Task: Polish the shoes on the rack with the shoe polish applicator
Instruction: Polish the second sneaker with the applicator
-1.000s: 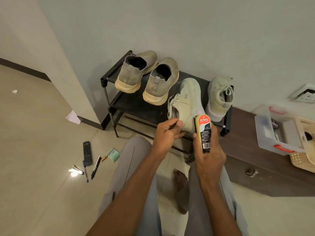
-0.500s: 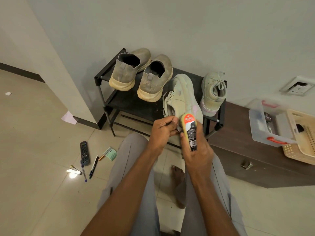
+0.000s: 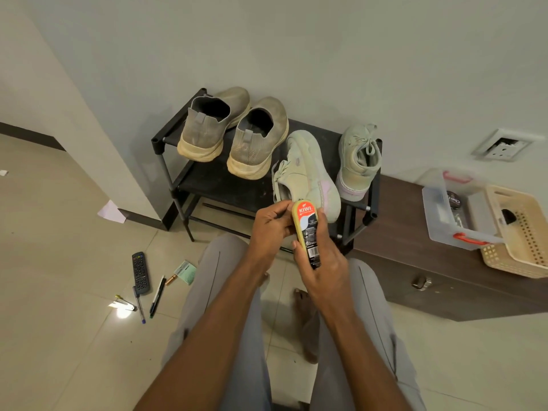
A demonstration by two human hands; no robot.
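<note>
Black shoe rack [image 3: 166, 137] against wall, bearing 4 shoes: 2 tan slip-ons [image 3: 231, 134] at left; 1 pale green sneaker [image 3: 360, 158] at right; 1 matching sneaker [image 3: 308, 170] tipped on its side at front edge, heel pinched by left hand [image 3: 271, 229]; right hand [image 3: 321, 268] wrapped around shoe polish applicator [image 3: 307, 229], its top end touching that sneaker; remote [image 3: 140, 272] and pens [image 3: 157, 296] on floor.

Pale green sneaker [image 3: 308, 170], black rack [image 3: 219, 185], orange-capped applicator [image 3: 307, 229].
</note>
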